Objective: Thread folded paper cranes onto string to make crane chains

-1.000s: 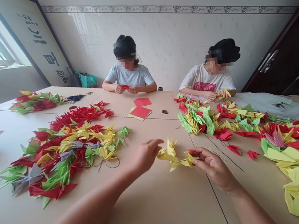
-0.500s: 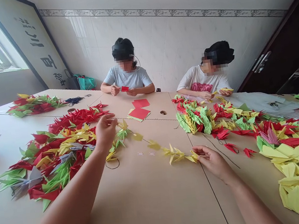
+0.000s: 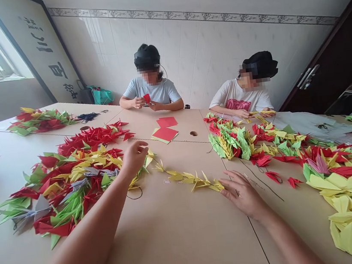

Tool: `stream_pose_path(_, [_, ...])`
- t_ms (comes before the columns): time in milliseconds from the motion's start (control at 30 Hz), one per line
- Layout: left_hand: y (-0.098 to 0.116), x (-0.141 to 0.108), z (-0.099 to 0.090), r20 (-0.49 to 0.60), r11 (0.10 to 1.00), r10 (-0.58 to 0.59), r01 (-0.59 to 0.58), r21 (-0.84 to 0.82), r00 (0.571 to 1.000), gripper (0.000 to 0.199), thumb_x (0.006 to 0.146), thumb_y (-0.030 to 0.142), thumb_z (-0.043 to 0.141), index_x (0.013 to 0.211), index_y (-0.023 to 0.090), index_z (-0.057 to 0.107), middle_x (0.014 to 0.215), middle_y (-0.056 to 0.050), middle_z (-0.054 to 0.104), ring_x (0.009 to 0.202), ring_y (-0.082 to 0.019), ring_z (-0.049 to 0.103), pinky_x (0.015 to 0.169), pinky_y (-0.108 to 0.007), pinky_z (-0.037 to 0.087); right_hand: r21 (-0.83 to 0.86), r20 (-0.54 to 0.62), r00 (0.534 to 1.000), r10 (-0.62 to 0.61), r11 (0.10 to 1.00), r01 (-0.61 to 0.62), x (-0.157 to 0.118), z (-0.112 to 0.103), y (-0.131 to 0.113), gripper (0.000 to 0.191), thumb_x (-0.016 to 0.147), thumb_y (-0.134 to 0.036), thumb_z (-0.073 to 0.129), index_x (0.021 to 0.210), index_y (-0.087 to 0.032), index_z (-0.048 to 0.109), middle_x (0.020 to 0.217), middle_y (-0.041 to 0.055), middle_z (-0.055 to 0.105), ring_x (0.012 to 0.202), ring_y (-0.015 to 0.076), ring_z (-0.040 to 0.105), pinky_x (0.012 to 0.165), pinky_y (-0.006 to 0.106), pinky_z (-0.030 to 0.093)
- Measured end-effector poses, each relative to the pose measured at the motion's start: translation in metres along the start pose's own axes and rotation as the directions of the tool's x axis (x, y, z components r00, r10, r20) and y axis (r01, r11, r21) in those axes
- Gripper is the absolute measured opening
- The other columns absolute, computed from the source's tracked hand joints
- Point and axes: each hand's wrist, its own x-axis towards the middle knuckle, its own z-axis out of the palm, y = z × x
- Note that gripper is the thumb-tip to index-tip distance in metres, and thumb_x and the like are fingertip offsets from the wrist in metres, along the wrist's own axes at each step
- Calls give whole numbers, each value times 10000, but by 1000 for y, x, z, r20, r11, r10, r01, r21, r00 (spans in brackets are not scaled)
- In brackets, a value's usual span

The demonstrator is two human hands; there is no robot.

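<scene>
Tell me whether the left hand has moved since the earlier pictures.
Yes, leftward: the left hand now reaches the edge of the folded paper crane pile, clear of it earlier.

The yellow paper-crane strand (image 3: 188,179) now lies straight, no longer held up.

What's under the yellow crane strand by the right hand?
The yellow paper crane strand lies on the beige tabletop; the surface right beneath the cranes is covered and cannot be seen.
</scene>
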Motion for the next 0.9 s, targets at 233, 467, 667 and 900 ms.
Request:
stream_pose_path(233, [3, 0, -3, 25, 998, 41, -40, -40, 999, 272, 710, 339, 548, 914, 177, 622, 634, 11, 588, 460, -90, 431, 468, -206, 326, -177, -67, 989, -132, 977, 118, 3, 18, -16, 542, 823, -519, 528, 1288, -242, 512, 1394, 114, 434, 1309, 321, 330, 1032, 516, 335])
stream_pose_path(467, [7, -3, -7, 55, 995, 49, -44, -91, 997, 248, 721, 324, 540, 905, 172, 607, 642, 12, 588, 455, -80, 418, 462, -202, 327, -241, 121, 975, -188, 947, 212, 6, 31, -40, 525, 867, -536, 439, 1307, -253, 474, 1334, 73, 525, 1291, 318, 362, 1033, 551, 292])
stream_pose_path(667, [7, -4, -8, 78, 991, 76, -67, -114, 994, 232, 724, 310, 549, 902, 176, 613, 638, 14, 588, 485, -87, 450, 469, -198, 329, -305, 49, 975, -217, 926, 221, 11, 28, -44, 569, 844, -559, 467, 1279, -193, 501, 1342, 113, 510, 1297, 327, 349, 1047, 528, 270])
stream_pose_path(900, [6, -4, -11, 111, 991, 67, -54, -118, 992, 211, 736, 300, 545, 899, 182, 609, 630, 19, 586, 455, -82, 447, 431, -189, 309, -292, 203, 942, -266, 902, 318, 26, 30, -66, 534, 864, -566, 424, 1223, -190, 545, 1286, 103, 564, 1287, 315, 371, 1037, 550, 273])
